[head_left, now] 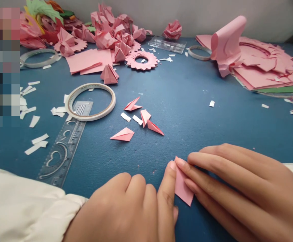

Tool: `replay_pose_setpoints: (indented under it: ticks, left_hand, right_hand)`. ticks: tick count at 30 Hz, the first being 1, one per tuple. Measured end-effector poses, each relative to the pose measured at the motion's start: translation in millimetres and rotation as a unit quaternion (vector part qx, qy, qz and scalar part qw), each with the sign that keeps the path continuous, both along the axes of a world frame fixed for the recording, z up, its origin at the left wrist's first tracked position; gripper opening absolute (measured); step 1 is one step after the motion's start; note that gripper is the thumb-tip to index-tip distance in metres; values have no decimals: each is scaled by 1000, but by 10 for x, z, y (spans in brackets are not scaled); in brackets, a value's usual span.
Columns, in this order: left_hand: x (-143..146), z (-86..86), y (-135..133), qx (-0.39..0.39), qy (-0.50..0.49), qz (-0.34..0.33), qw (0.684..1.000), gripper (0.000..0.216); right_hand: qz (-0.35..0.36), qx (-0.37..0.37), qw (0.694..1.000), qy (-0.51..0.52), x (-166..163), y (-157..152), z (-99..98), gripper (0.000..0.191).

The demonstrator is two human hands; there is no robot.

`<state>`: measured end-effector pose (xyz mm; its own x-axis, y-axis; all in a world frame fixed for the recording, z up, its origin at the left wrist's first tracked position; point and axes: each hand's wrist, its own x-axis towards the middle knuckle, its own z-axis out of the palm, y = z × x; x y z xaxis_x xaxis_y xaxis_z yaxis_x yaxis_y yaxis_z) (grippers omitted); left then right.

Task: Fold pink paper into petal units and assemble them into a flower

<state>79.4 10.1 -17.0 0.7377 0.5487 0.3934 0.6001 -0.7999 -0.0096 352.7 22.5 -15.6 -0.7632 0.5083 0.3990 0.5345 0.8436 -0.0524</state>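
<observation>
the left hand (131, 208), in a white sleeve (23, 205), is curled nearly closed, one finger stretched along the left edge of a small pink paper piece (183, 188) and holding it down. the right hand (237, 188) lies open and flat, its fingertips pressing the same piece onto the blue bench (186, 101) between the two hands. just beyond lie four small folded pink bits (123, 134) and white scraps (37, 146). to the left, a clear ruler (63, 148) runs under a tape ring (91, 101). farther back are a pink cone (109, 74), flat pink sheets (88, 60), a toothed pink ring (141, 60), a heap of folded pink pieces (113, 30), a paper rose (173, 30), and on the right a pile of cut pink paper (262, 67).
</observation>
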Motion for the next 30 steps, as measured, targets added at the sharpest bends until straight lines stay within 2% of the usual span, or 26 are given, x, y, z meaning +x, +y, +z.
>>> replay_pose_setpoints:
  ticks: [3,13,22,24,27,30]
  left_hand:
    - [83,-47,32,-3,-8,6,1000,63]
    - [119,-81,77,-8,-16,3,1000,64]
    - [130,-47,70,-14,-22,0,1000,64]
    - [120,-29,65,-14,-23,-2,1000,64]
    - [103,-3,58,-16,-23,-3,1000,64]
    - [91,13,54,-19,-24,-1,1000,64]
  right_hand:
    - [6,-8,1000,7,9,6,5,30]
    - [22,7,1000,-12,92,-13,-30,43]
    - [19,1,1000,-5,17,1,20,33]
    - [1,18,1000,6,-20,-46,-6,28]
    - [-66,41,994,78,-59,-134,-64,20]
    - [-50,32,996,71,-61,-152,-62,14]
